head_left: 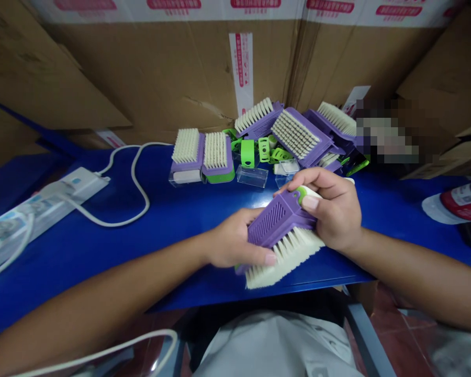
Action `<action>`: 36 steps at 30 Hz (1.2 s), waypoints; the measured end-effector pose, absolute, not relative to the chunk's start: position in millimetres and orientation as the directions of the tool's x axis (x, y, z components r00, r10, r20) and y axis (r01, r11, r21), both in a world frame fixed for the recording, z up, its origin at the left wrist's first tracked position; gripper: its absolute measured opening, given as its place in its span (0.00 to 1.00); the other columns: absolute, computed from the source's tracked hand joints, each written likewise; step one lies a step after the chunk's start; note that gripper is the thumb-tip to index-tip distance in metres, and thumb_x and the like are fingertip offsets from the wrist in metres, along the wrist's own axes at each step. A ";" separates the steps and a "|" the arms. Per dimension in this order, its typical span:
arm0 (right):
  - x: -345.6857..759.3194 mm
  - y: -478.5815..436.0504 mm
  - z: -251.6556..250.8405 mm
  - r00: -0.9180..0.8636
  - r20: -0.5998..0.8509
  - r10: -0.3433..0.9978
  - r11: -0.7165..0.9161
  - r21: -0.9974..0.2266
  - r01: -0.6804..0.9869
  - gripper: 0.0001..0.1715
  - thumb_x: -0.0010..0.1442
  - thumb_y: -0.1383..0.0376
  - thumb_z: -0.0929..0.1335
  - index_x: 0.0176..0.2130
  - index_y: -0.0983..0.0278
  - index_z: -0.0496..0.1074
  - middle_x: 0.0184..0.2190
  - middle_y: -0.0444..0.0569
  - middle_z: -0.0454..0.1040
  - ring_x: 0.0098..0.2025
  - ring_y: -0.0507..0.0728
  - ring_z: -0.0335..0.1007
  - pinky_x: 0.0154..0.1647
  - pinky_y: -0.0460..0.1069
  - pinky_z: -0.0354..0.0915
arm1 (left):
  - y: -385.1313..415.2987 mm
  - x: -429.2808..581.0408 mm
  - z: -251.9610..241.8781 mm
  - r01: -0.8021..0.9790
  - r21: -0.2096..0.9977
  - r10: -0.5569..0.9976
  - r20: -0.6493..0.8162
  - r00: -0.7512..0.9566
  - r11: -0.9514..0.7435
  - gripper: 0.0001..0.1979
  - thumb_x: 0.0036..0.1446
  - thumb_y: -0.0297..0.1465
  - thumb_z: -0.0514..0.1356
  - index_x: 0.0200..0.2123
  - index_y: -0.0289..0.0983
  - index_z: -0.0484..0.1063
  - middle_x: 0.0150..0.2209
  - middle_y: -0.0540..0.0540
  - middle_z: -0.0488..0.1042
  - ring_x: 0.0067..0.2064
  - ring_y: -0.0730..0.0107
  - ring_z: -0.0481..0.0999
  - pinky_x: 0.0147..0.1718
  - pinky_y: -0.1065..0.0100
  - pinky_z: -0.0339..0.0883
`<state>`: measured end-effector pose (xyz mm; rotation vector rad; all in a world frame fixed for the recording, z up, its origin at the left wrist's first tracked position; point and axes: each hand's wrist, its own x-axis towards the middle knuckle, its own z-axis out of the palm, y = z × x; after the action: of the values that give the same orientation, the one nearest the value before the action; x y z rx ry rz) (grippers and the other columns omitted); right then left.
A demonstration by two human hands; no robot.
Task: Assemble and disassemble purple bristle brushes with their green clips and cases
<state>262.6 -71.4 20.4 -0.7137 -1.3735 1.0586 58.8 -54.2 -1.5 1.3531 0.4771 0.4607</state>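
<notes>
Between my hands, above the front edge of the blue table point(172, 230), is a purple brush point(277, 217) with cream bristles pointing down and toward me. My left hand point(235, 238) wraps its left end, the thumb lying along the bristles. At the brush's right end my right hand point(333, 209) grips it, with the thumb pressed by a green and white piece point(304, 193) at the corner. Beyond my hands lie several more purple brushes point(298, 133), bristles up, among green plastic parts point(247, 153) and clear plastic pieces point(252, 176).
Cardboard boxes point(172, 73) wall off the back of the table. To the left lie a white power strip point(74, 193) and its looping cable point(139, 201). A bottle with a red label point(459, 203) lies at the right. Part of the right side is blurred out.
</notes>
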 end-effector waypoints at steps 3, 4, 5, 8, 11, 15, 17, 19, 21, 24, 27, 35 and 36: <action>262.5 -67.9 21.7 -0.130 0.374 0.918 0.341 -0.914 -0.221 0.11 0.55 0.59 0.77 0.36 0.61 0.78 0.33 0.47 0.85 0.32 0.56 0.82 0.33 0.49 0.76 | -53.9 59.2 -2.9 -0.030 0.986 0.584 -0.073 0.808 0.164 0.28 0.44 0.44 0.76 0.45 0.34 0.76 0.32 0.51 0.73 0.31 0.73 0.69 0.33 0.70 0.69; 262.5 -67.2 22.0 -0.136 0.368 0.920 0.330 -0.913 -0.239 0.11 0.54 0.59 0.77 0.36 0.61 0.79 0.32 0.47 0.85 0.32 0.56 0.82 0.33 0.49 0.76 | -54.3 59.3 -3.0 -0.028 0.987 0.591 -0.073 0.804 0.161 0.29 0.44 0.44 0.76 0.45 0.34 0.76 0.32 0.51 0.73 0.31 0.73 0.69 0.33 0.70 0.69; 262.6 -66.8 22.2 -0.142 0.365 0.920 0.322 -0.912 -0.256 0.10 0.54 0.60 0.77 0.35 0.61 0.79 0.32 0.46 0.85 0.32 0.56 0.83 0.34 0.49 0.77 | -54.8 59.4 -3.1 -0.025 0.987 0.594 -0.074 0.801 0.157 0.29 0.44 0.45 0.76 0.45 0.34 0.76 0.32 0.51 0.73 0.31 0.72 0.69 0.33 0.70 0.69; 262.9 -67.0 22.2 -0.153 0.355 0.922 0.302 -0.909 -0.288 0.09 0.53 0.61 0.78 0.35 0.61 0.79 0.32 0.46 0.85 0.33 0.56 0.83 0.35 0.49 0.77 | -56.1 59.5 -3.4 -0.028 0.990 0.597 -0.063 0.799 0.141 0.29 0.43 0.45 0.76 0.45 0.34 0.76 0.31 0.52 0.73 0.31 0.72 0.69 0.33 0.70 0.68; 263.7 -67.6 21.8 -0.164 0.356 0.920 0.296 -0.905 -0.305 0.09 0.53 0.62 0.78 0.36 0.61 0.81 0.33 0.46 0.86 0.32 0.55 0.83 0.35 0.48 0.76 | -56.1 59.4 -4.0 -0.029 0.991 0.591 -0.054 0.805 0.130 0.28 0.44 0.44 0.76 0.44 0.35 0.75 0.31 0.52 0.72 0.31 0.74 0.67 0.32 0.71 0.66; 265.4 -64.3 20.5 -0.177 0.361 0.916 0.299 -0.906 -0.300 0.11 0.53 0.59 0.78 0.36 0.62 0.80 0.33 0.47 0.85 0.34 0.57 0.83 0.37 0.50 0.77 | -54.9 59.8 -3.4 -0.038 0.989 0.577 -0.051 0.815 0.141 0.26 0.45 0.42 0.75 0.43 0.35 0.74 0.32 0.51 0.72 0.31 0.73 0.68 0.31 0.71 0.64; 266.3 -60.8 18.9 -0.192 0.377 0.906 0.315 -0.903 -0.291 0.12 0.54 0.58 0.78 0.36 0.62 0.80 0.34 0.47 0.85 0.35 0.57 0.83 0.38 0.50 0.78 | -54.7 60.1 -1.6 -0.042 0.988 0.583 -0.052 0.811 0.147 0.26 0.45 0.42 0.75 0.43 0.35 0.73 0.32 0.52 0.71 0.32 0.73 0.68 0.31 0.71 0.64; 267.5 -57.6 16.5 -0.216 0.420 0.882 0.347 -0.886 -0.306 0.12 0.55 0.58 0.78 0.37 0.62 0.79 0.35 0.47 0.85 0.36 0.56 0.83 0.38 0.49 0.78 | -55.2 60.2 1.3 -0.022 0.991 0.593 -0.061 0.803 0.132 0.27 0.46 0.41 0.75 0.45 0.35 0.73 0.32 0.52 0.71 0.32 0.73 0.67 0.32 0.71 0.64; 268.7 -56.4 14.3 -0.243 0.467 0.850 0.379 -0.863 -0.333 0.13 0.56 0.59 0.79 0.40 0.61 0.79 0.36 0.46 0.85 0.36 0.55 0.83 0.39 0.49 0.78 | -56.5 59.9 4.9 0.013 0.997 0.609 -0.057 0.791 0.076 0.29 0.46 0.41 0.74 0.48 0.35 0.73 0.34 0.51 0.71 0.33 0.73 0.67 0.34 0.70 0.66; 270.1 -59.8 13.7 -0.271 0.508 0.817 0.420 -0.848 -0.324 0.15 0.56 0.60 0.79 0.42 0.61 0.78 0.37 0.46 0.85 0.38 0.56 0.83 0.40 0.50 0.79 | -59.1 59.0 10.2 0.060 0.998 0.619 -0.038 0.785 -0.015 0.32 0.44 0.41 0.74 0.51 0.37 0.73 0.36 0.50 0.73 0.34 0.71 0.67 0.36 0.68 0.69; 270.2 -67.1 17.3 -0.295 0.511 0.807 0.422 -0.850 -0.315 0.13 0.56 0.59 0.79 0.39 0.62 0.78 0.37 0.48 0.84 0.38 0.57 0.83 0.39 0.51 0.78 | -61.6 58.3 13.2 0.111 0.994 0.571 -0.078 0.817 -0.023 0.27 0.45 0.38 0.73 0.48 0.37 0.73 0.36 0.51 0.73 0.34 0.71 0.68 0.36 0.68 0.70; 269.0 -72.7 24.5 -0.294 0.493 0.819 0.385 -0.852 -0.355 0.12 0.52 0.62 0.80 0.36 0.63 0.80 0.36 0.49 0.85 0.36 0.58 0.83 0.38 0.51 0.78 | -60.1 62.9 3.5 0.004 0.999 0.507 0.018 0.861 -0.043 0.26 0.44 0.32 0.71 0.48 0.38 0.73 0.33 0.54 0.71 0.31 0.74 0.67 0.33 0.70 0.69; 269.0 -72.2 24.3 -0.294 0.484 0.824 0.375 -0.855 -0.358 0.12 0.52 0.62 0.80 0.36 0.63 0.80 0.35 0.49 0.85 0.36 0.58 0.84 0.37 0.51 0.78 | -59.6 63.2 2.1 -0.002 0.999 0.506 0.021 0.862 -0.037 0.26 0.44 0.33 0.72 0.49 0.38 0.73 0.33 0.54 0.71 0.30 0.74 0.68 0.33 0.71 0.69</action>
<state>269.0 -72.2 24.3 -0.4511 -1.4338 1.2369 63.2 -59.6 2.1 1.5662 0.4088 0.4275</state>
